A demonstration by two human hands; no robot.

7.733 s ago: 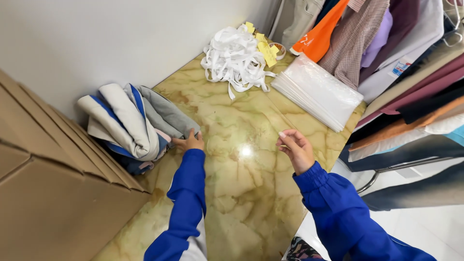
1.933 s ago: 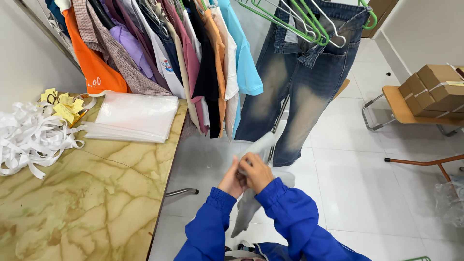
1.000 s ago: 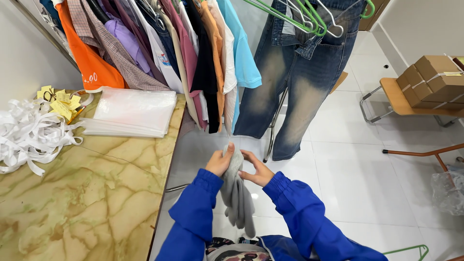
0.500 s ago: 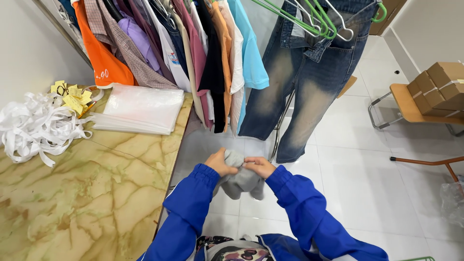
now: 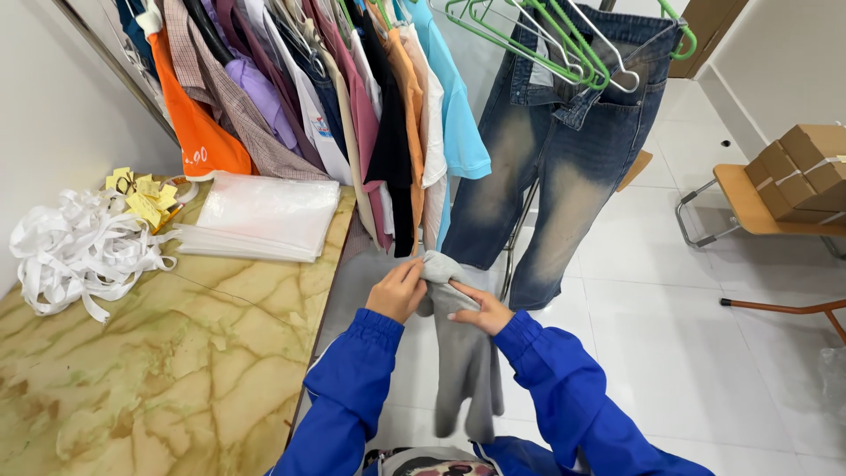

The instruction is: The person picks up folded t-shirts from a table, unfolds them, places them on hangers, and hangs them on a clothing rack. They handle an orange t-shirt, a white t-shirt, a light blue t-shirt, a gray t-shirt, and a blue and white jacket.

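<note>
Our left hand (image 5: 397, 291) pinches the grey cloth (image 5: 463, 353) at its top; our right hand (image 5: 480, 310) grips it lower, fingers curled.

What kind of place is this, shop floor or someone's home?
Probably a garment packing or sorting room, not a home. A crowded rack of hung clothes and jeans on green hangers, a stack of clear plastic bags on the marble-pattern table, and taped cardboard boxes. Both hands hold a grey garment.
</note>
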